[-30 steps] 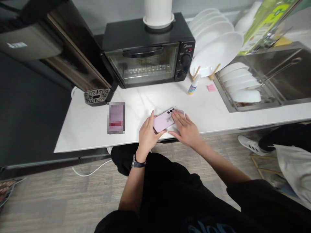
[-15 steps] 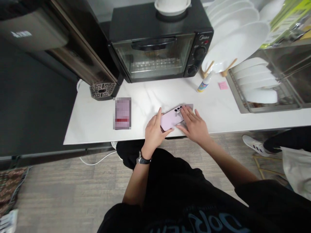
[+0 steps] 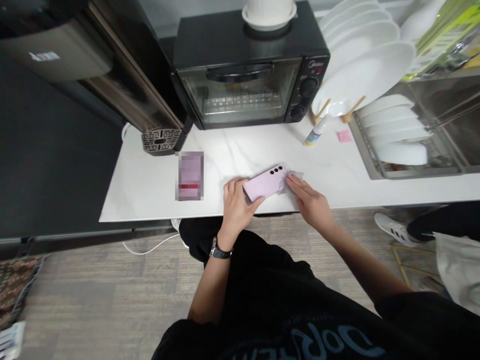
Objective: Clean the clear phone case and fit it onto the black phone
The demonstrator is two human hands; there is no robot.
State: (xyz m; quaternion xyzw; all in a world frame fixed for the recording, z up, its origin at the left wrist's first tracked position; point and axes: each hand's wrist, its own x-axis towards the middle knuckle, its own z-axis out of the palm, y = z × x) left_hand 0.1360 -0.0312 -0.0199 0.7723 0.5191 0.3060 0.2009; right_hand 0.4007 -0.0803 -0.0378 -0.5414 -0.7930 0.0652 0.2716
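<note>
One lilac phone between left hand and right hand.

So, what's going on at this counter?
A person is holding a pink phone, camera side up, with the left hand. The right hand is on a thin greyish sheet at the phone's camera end; whether it's cloth or film, I can't tell. A small bottle stands farther back on the white counter.

Thin sheet part-hidden under right hand; white pot cut off.
</note>
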